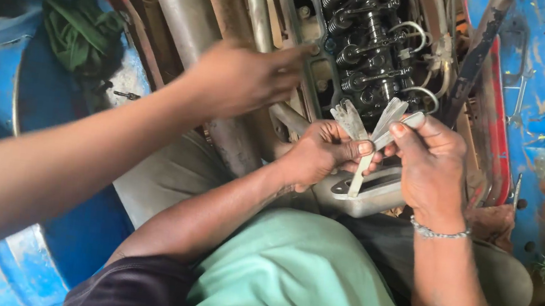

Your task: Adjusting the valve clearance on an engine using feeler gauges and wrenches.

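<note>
Three hands (243, 78), one feeler gauge set (370, 133), one green rag (78, 28), one engine (367, 41).
</note>
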